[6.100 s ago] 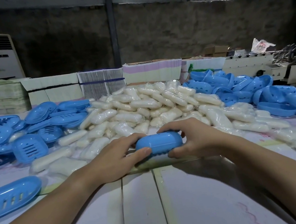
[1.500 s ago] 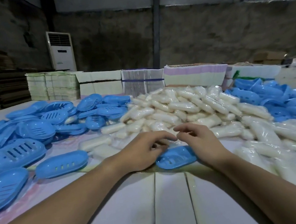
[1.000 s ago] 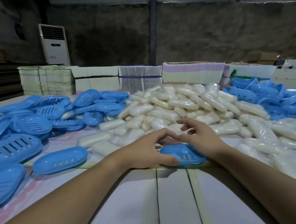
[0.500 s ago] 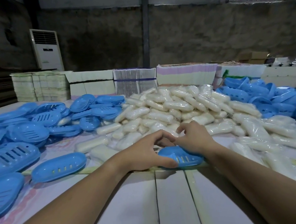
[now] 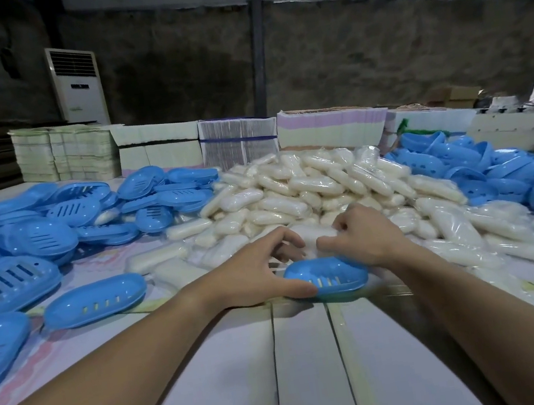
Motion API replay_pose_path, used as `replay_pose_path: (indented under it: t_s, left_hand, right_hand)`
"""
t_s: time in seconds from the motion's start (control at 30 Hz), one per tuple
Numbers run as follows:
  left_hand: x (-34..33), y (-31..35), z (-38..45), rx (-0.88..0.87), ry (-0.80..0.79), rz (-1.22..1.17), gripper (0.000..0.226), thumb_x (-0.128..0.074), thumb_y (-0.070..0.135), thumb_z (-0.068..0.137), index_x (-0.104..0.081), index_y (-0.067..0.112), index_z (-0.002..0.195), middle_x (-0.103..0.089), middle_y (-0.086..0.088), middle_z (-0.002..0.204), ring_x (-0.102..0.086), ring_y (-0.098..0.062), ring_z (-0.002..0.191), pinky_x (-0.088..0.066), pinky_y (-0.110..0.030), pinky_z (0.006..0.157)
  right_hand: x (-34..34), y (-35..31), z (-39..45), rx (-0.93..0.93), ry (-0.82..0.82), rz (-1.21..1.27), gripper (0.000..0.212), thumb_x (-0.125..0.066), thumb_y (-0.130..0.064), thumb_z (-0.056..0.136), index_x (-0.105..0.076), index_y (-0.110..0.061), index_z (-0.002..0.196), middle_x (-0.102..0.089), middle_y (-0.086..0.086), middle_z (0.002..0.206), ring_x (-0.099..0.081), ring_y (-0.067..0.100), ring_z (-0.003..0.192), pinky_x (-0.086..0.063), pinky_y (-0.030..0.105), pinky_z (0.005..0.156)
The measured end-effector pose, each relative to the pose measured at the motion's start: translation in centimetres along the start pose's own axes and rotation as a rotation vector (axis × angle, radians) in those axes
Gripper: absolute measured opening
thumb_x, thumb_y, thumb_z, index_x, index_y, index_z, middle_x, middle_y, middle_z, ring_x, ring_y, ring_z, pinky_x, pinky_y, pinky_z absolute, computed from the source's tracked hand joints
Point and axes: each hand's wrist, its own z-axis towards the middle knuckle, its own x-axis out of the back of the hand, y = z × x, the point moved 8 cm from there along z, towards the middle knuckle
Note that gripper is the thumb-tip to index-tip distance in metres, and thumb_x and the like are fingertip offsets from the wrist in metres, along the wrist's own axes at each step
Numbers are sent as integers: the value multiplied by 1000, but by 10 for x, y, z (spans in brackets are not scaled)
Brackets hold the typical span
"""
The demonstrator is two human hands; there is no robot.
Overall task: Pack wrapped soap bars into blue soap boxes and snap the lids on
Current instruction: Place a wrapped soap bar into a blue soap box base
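An open blue soap box tray with slots lies on the white table in front of me. My left hand holds its left end, thumb along the near rim. My right hand is at the tray's far right side, and its fingers pinch a wrapped white soap bar just above the tray. My left fingers touch the same bar. Behind them rises a big heap of wrapped soap bars.
Blue lids and trays are piled at the left and at the right. One closed blue box lies left of my hands. Stacks of flat cartons line the table's far edge. Bare white boards lie near me.
My head has turned slightly right. Both hands have lifted a wrapped soap bar from the heap's edge over the tray, while my left thumb stays on the tray.
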Motion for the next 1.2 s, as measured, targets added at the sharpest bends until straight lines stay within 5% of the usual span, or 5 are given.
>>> replay_pose_path:
  t_s: [0.2,0.37,0.8,1.0,1.2]
  left_hand:
    - [3,-7,2,75,-10,-35,67,-83,55,53,-48,45,109,-71,24,104,-64,7,92,-45,-10,81]
    - [6,-12,2,110,-8,-32,73,-85,55,51,-50,43,113,-68,31,99,-61,9,85,-51,-16,85]
    - [10,-10,3,66,9,47,45,-83,57,53,-71,41,93,-73,14,100,-68,-3,90,-51,-17,77]
    - [11,-10,2,81,15,48,47,-83,60,51,-72,40,93,-73,12,100,-68,-2,88,-50,-15,74]
    - [12,-12,2,87,21,44,54,-83,61,50,-73,34,95,-72,12,101,-68,-5,89,-50,-18,76]
  right_hand:
    - [37,12,-7,69,-12,99,48,-69,-48,66,-35,-17,53,-30,0,55,-28,13,50,-24,33,52]
    - [42,6,-21,116,-210,158,36,-68,-50,52,-64,-23,75,-67,1,86,-62,18,78,-51,32,73]
    - [16,-2,-25,193,-368,188,34,-82,-38,73,-71,-35,105,-59,-14,109,-55,0,100,-41,11,76]
    - [24,10,-24,151,-413,209,20,-86,-38,70,-78,-27,85,-64,-17,62,-56,-5,58,-40,8,55]
    - [19,7,-21,187,-358,247,19,-87,-36,67,-79,-28,82,-65,-10,66,-54,-2,59,-39,11,56]
